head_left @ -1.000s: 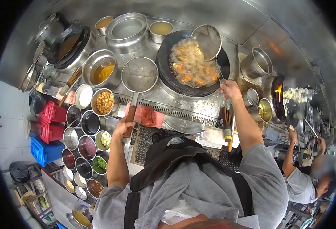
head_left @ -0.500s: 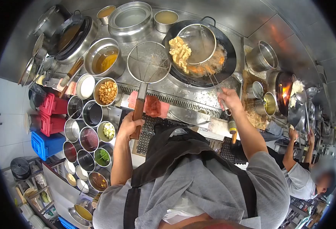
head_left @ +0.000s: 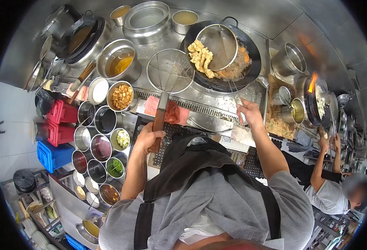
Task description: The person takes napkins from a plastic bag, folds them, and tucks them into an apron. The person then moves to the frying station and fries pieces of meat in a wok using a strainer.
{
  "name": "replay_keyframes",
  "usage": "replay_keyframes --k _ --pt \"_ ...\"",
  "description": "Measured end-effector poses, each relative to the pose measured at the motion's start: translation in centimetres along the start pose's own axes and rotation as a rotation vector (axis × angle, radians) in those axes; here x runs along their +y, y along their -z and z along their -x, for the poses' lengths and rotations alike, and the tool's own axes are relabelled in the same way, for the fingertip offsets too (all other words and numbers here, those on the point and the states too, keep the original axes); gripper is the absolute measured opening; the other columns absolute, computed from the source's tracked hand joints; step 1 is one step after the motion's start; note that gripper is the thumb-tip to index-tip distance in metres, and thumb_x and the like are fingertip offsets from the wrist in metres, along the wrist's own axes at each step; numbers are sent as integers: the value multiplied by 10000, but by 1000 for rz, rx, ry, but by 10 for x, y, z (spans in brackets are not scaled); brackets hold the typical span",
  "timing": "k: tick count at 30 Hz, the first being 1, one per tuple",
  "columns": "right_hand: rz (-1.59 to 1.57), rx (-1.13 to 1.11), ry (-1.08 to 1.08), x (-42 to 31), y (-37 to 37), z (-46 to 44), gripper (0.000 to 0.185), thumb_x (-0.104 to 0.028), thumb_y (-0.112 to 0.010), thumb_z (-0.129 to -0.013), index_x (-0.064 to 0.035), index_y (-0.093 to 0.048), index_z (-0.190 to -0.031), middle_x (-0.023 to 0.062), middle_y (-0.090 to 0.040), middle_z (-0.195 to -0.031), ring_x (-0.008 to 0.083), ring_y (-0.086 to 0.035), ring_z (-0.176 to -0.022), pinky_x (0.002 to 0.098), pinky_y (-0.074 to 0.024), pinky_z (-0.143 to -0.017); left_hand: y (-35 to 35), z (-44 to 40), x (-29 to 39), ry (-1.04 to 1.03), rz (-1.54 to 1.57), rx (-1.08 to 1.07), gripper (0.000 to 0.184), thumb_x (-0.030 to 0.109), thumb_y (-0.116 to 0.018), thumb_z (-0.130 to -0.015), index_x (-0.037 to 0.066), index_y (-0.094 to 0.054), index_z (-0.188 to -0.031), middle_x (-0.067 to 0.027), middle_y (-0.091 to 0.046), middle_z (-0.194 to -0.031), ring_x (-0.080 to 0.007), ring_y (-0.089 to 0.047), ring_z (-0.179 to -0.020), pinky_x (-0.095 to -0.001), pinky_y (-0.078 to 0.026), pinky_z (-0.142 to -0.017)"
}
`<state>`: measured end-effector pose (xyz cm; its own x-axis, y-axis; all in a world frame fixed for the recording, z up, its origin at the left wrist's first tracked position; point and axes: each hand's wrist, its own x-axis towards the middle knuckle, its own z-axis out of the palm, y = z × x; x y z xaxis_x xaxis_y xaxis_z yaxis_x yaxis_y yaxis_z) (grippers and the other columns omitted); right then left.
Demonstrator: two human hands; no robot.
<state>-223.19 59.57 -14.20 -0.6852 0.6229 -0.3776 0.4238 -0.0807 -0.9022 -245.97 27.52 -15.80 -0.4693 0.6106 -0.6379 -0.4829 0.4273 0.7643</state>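
My left hand [head_left: 149,136] is wrapped round the wooden handle of a wide strainer [head_left: 171,71], whose mesh is held over the steel counter, left of the wok. With my right hand [head_left: 249,111] I grip the thin metal handle of a second strainer [head_left: 222,48]. This one lies over the dark wok [head_left: 254,60]. Pale golden fried pieces [head_left: 200,58] sit at its left side; whether they rest in the mesh or beside it is hard to tell. Orange pieces [head_left: 244,54] show in the bubbling oil at the wok's right.
A pot of yellow oil [head_left: 121,64] and several steel containers of ingredients [head_left: 122,96] are on the left. Red cloths [head_left: 173,112] lie at the counter's front edge. Farther right, a co-worker [head_left: 329,193] works at another wok beside a flame [head_left: 312,82].
The right strainer has moved from the wok's upper right over its middle, and the golden pieces are now gathered at its left. The left strainer has shifted right. The bubbling has lessened.
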Motion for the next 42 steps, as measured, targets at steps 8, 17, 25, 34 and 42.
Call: replay_keyframes --k 8,17,25,34,42 --pt "-45 17 12 -25 -16 36 336 -68 -560 -887 23 -564 -1210 33 -544 -607 119 -485 -406 272 -370 -351 -7 20 7 21 -6 -2 310 68 -664 -716 -25 -518 -974 -60 -557 -695 -152 -538 -502 -281 -424 -444" --pt "661 262 280 -25 7 53 347 -137 -600 -854 -46 -588 -1189 244 -587 -711 394 -583 -638 397 -472 -621 1 12 -11 13 27 -35 303 44 -638 -726 -21 -497 -986 -72 -553 -695 -171 -543 -517 -305 -459 -472" --pt "1067 354 345 -10 101 86 356 -84 -592 -822 -86 -599 -1179 262 -599 -761 423 -599 -739 487 -473 -650 -4 3 -18 -1 40 -27 266 30 -639 -725 -5 -505 -952 -65 -551 -685 -162 -546 -528 -295 -457 -488" --pt "444 122 -114 29 86 35 322 -107 -592 -860 -83 -616 -1179 95 -611 -626 203 -575 -450 334 -439 -424 -5 0 -15 -9 -12 -15 271 35 -644 -717 -19 -517 -950 -65 -553 -689 -159 -541 -523 -288 -450 -477" --pt "-113 51 -142 34 44 46 292 -79 -565 -880 -14 -604 -1161 26 -541 -596 112 -454 -389 255 -365 -357 -6 6 -19 -4 -9 -15 255 46 -655 -721 -13 -522 -931 -69 -555 -671 -170 -546 -504 -296 -448 -465"
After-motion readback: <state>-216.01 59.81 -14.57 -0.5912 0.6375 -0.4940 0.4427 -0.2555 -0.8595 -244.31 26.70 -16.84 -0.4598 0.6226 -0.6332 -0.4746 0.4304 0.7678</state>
